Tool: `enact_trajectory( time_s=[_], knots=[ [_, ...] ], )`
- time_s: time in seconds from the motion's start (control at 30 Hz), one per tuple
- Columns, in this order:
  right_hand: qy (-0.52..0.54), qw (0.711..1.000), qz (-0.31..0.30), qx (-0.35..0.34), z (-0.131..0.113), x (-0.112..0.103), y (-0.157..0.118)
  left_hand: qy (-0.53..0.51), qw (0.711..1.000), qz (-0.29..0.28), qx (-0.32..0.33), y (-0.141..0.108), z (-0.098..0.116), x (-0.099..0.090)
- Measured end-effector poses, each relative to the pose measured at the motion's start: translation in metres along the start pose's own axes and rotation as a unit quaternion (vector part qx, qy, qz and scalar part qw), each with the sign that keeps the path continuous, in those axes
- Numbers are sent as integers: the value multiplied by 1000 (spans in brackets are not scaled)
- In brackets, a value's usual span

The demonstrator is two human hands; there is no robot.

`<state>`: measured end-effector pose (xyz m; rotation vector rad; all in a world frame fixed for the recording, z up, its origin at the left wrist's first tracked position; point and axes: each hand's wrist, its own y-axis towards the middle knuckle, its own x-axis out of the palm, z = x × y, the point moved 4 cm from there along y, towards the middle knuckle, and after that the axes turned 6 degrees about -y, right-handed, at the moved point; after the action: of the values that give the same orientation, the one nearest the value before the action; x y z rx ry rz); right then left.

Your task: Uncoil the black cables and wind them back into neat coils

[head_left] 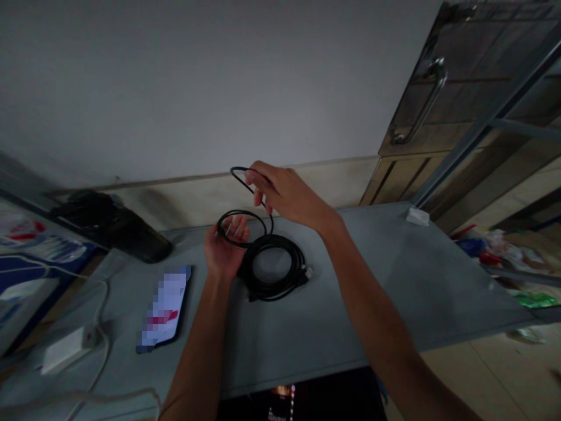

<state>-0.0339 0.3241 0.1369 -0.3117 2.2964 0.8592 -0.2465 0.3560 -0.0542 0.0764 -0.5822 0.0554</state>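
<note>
A black cable [252, 275] lies coiled on the grey table, a clear-tipped plug [308, 273] showing at the right side of the coil. My left hand [225, 248], palm up with fingers curled, holds a smaller loop of this cable left of the coil. Above it, my right hand [280, 190] pinches a raised length of the same cable between thumb and fingers. From there the strand bends round to the left and runs down towards the loops.
On the grey table [324, 333], a phone [169, 307] with a lit screen lies left of my left arm. A white power strip [70, 349] with a cord stands further left, and a dark bottle-like object [127, 228] lies behind. A wall [245, 88] rises at the back.
</note>
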Motion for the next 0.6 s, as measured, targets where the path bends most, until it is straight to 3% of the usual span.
enact_trajectory(
  time_s=[0.17, 0.3, 0.4, 0.5, 0.6],
  knots=[
    [-41, 995, 90, -14, -4, -15, -2, -112, 993, 7, -22, 4, -3, -7],
    [12, 986, 167, -28, 2, -28, -4, -273, 960, 9, -70, 5, -4, -3],
    [54, 975, 214, -25, 10, -35, -5, -337, 938, 16, -83, 3, 0, 2],
    [80, 972, 220, -16, 16, -39, -6, -350, 934, 11, -77, 1, 4, 7],
    [79, 983, 168, -17, 18, -36, -5, -341, 936, -16, -81, -1, 6, 11]
  ],
)
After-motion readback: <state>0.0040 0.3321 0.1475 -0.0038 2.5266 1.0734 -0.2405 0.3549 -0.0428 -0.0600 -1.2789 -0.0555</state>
